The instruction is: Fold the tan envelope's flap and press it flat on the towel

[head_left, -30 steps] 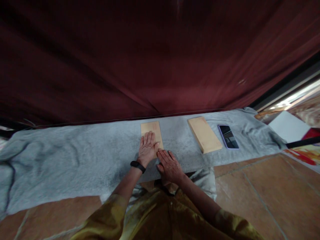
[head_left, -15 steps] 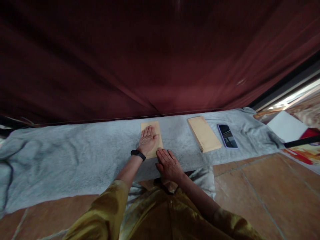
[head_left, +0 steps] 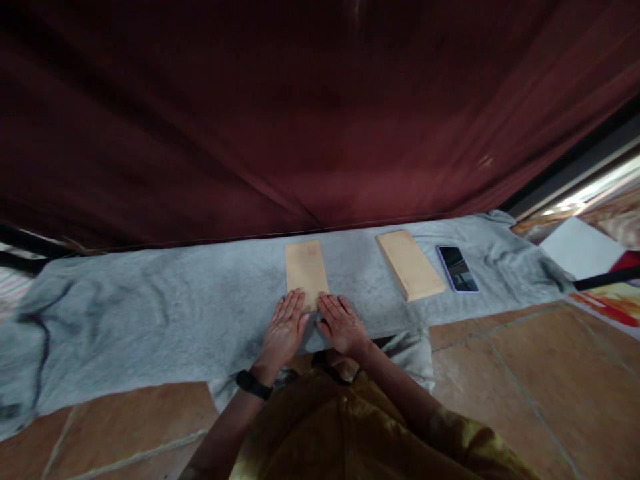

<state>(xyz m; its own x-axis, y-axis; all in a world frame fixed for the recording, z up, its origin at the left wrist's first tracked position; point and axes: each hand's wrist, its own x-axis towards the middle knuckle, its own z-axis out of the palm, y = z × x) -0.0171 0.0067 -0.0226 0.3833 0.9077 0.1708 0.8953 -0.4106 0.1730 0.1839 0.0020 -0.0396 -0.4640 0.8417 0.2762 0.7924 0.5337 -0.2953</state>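
A tan paper envelope (head_left: 306, 265) with faint reddish print near its far right corner lies flat on the grey cloth (head_left: 200, 300). My left hand (head_left: 285, 330), with a black band at the wrist, rests flat with its fingertips on the envelope's near left corner. On the near right corner lie the fingertips of my right hand (head_left: 343, 325), also flat. Neither hand grips anything. To the right is a stack of similar tan envelopes (head_left: 411, 265), set at a slant.
A phone (head_left: 457, 269) in a purple case lies right of the stack. A dark red curtain (head_left: 320, 133) hangs behind the cloth-covered surface. Brown floor tiles (head_left: 500, 360) show in front. At the far right are a white sheet (head_left: 583, 247) and a dark bar (head_left: 607, 280).
My left hand has slid back toward me from the envelope's middle to its near edge, uncovering the far part with its print. My right hand has stayed at the near right corner.
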